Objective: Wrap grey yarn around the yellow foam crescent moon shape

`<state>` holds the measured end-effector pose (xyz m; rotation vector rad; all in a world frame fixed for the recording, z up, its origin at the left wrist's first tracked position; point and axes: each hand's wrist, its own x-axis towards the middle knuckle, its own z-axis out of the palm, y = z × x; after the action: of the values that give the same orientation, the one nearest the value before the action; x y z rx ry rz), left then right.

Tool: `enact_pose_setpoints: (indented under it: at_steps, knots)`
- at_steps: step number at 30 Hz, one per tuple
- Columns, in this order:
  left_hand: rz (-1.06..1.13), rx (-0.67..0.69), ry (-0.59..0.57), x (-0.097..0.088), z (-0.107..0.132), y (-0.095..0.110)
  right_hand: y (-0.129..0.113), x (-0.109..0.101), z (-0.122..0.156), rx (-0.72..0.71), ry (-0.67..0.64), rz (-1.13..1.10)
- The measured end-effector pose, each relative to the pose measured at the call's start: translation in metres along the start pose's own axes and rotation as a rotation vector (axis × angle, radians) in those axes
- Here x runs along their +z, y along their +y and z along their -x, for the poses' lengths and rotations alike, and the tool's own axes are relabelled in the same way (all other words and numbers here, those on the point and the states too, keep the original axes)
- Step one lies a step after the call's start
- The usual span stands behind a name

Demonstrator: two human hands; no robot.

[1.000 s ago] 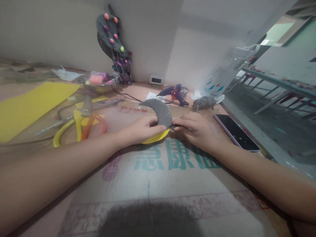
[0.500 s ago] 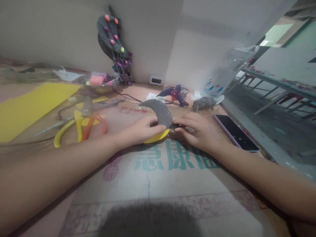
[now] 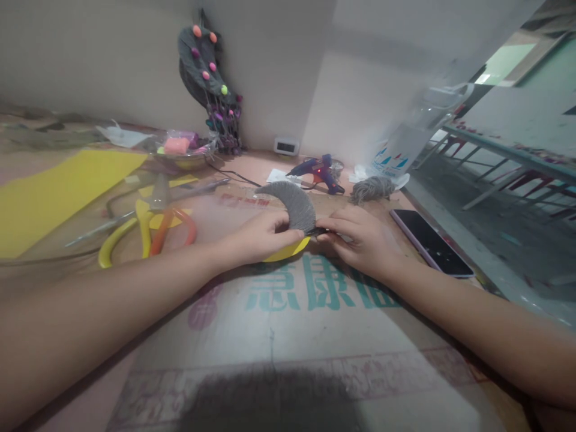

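Note:
My left hand is closed around a crescent moon shape wrapped in grey yarn, its thumb pressed on the front. Below that thumb, a bare yellow part of the crescent shows, and its lower end is hidden by the fingers. My right hand touches the crescent's right edge, its thumb and forefinger pinched on a small dark bit of yarn. Behind my right hand lies a loose skein of grey yarn.
A blue glue gun with a lit red light stands behind the crescent. Scissors and pliers with yellow and orange handles lie left, near yellow sheet. A phone lies right. A decorated grey crescent leans against the wall.
Hardly anything differs. The crescent and both hands keep nearly the same place, and the dark bit at my right fingertips shows slightly less.

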<state>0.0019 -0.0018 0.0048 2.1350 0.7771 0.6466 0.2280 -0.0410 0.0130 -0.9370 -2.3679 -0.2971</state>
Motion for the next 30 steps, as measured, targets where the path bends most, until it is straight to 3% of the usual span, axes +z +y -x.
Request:
enact_pose_setpoints:
  at_steps: [16,19,24,30]
  knots:
    - [0.022,0.002,-0.001,0.000,0.000,0.003,0.001,0.002,0.001,0.008,0.009,-0.037]
    - [-0.005,0.002,0.020,0.000,0.001,0.004,0.000,0.001,0.001,0.097,0.022,-0.091]
    - [-0.014,0.013,0.050,0.000,0.001,0.005,-0.001,0.002,0.001,0.373,0.078,-0.160]
    - [-0.024,-0.007,0.072,0.000,0.000,0.005,-0.009,-0.001,-0.004,0.544,0.022,-0.326]
